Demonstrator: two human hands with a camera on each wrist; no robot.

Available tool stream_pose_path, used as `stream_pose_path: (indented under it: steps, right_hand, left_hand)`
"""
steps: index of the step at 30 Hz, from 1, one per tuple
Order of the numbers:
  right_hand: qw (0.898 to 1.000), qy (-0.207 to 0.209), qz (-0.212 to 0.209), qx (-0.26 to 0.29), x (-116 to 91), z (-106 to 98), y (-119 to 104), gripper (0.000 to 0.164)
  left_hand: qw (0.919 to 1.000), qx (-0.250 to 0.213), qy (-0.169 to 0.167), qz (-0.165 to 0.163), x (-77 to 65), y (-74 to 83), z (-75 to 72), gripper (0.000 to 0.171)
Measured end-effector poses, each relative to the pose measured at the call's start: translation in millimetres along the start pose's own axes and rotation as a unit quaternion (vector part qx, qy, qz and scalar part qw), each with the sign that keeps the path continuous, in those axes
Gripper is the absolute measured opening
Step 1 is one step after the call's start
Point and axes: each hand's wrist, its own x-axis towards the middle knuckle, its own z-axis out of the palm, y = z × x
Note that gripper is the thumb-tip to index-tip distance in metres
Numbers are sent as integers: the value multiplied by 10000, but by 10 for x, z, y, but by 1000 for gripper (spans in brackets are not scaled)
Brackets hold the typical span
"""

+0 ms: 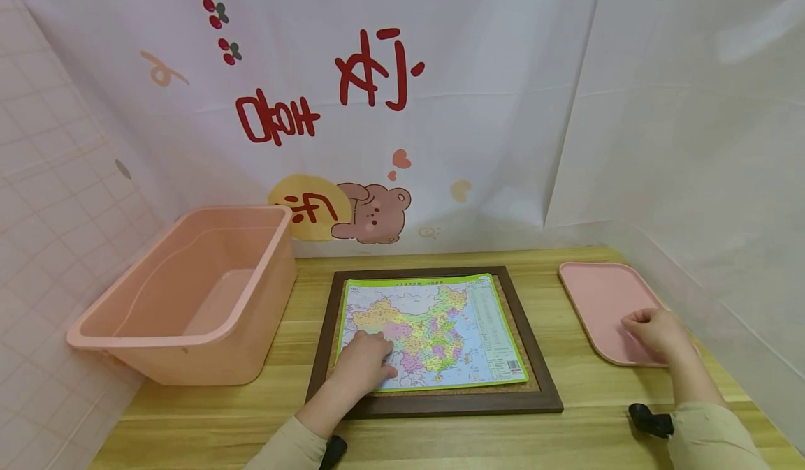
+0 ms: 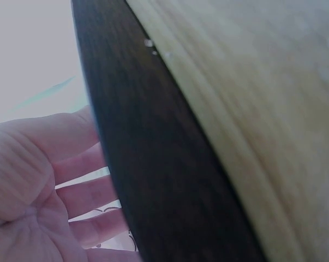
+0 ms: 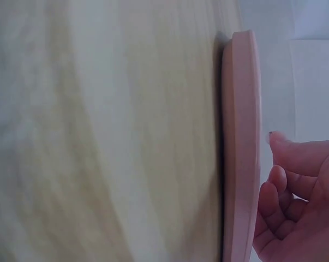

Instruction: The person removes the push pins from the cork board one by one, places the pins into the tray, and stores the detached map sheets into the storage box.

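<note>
Over colorful map (image 1: 440, 334) | left hand (image 1: 363, 364) | over pink tray (image 1: 597, 295) | right hand (image 1: 657, 330)

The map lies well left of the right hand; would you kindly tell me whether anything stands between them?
Nothing visible seems to block the way. Going from the right hand over the tray, only a strip of table and the low right side of the frame come before the map.

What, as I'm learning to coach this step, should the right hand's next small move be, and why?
I'd probably bring the right hand from over the pink tray to the right edge of the map to help steady it: the left hand is at the map's left part, no hand is on its right, and cork shows past that edge, so it could slip.
</note>
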Motion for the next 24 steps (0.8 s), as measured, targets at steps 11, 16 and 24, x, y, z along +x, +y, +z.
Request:
stream_pose_path:
  steps: [11, 16, 24]
  right_hand:
    - [9998, -211, -34, -51, 24, 43, 48, 29]
    - [9992, -366, 78, 110, 31, 63, 50, 30]
    - [9994, -342, 97, 38, 31, 54, 36, 28]
  left_hand:
    - [10000, 70, -12, 5, 0, 0, 1, 26]
    - [10000, 78, -10, 5, 3, -2, 4, 25]
    - [9999, 113, -7, 31, 3, 1, 6, 26]
